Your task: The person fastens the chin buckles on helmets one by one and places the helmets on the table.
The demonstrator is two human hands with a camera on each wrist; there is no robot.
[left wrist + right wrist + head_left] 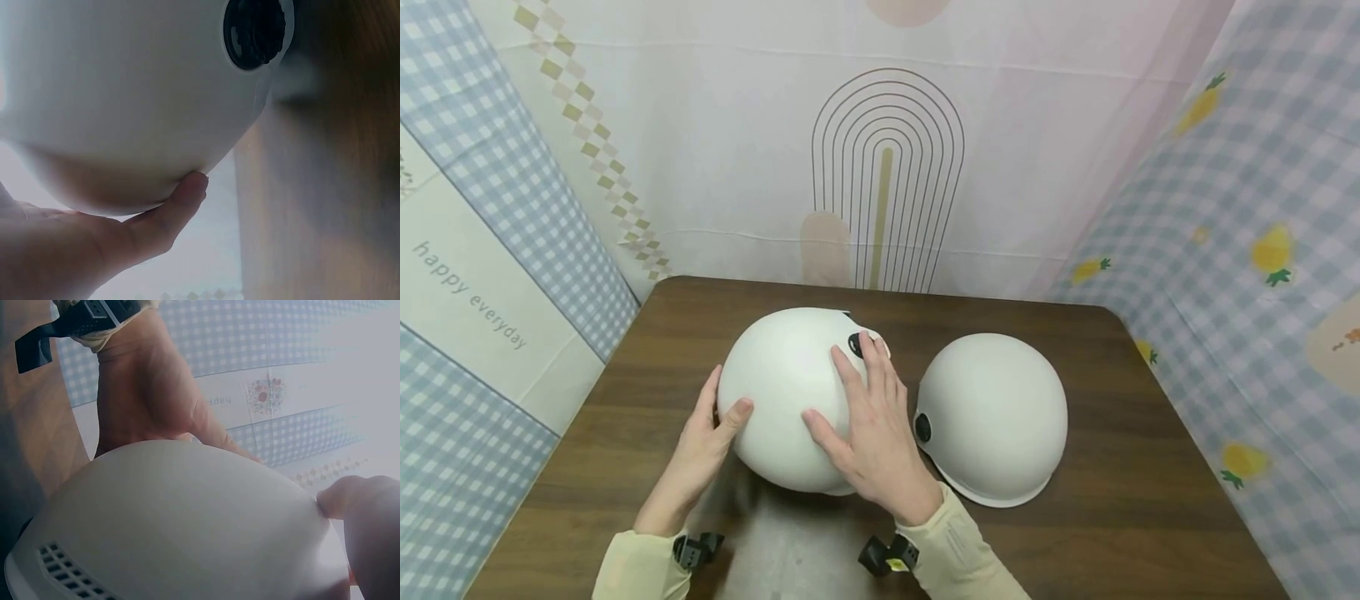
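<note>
A white helmet (782, 392) with a smooth rounded shell is between both hands, over the table. My left hand (703, 437) grips its left side, thumb on the shell and fingers round the side. Fingers (187, 190) press under the shell in the left wrist view, below a black round fitting (253, 31). My right hand (880, 425) rests on the right side with fingers spread and fairly straight, fingertips beside another black round fitting (855, 345). A slotted vent (72, 575) shows on the shell in the right wrist view.
A second white helmet (996, 417) with a black round fitting rests dome up on the wooden table (1120, 517), right beside my right hand. Behind the table hangs a pale printed cloth (730, 150); checked cloths (1195, 333) hang at both sides.
</note>
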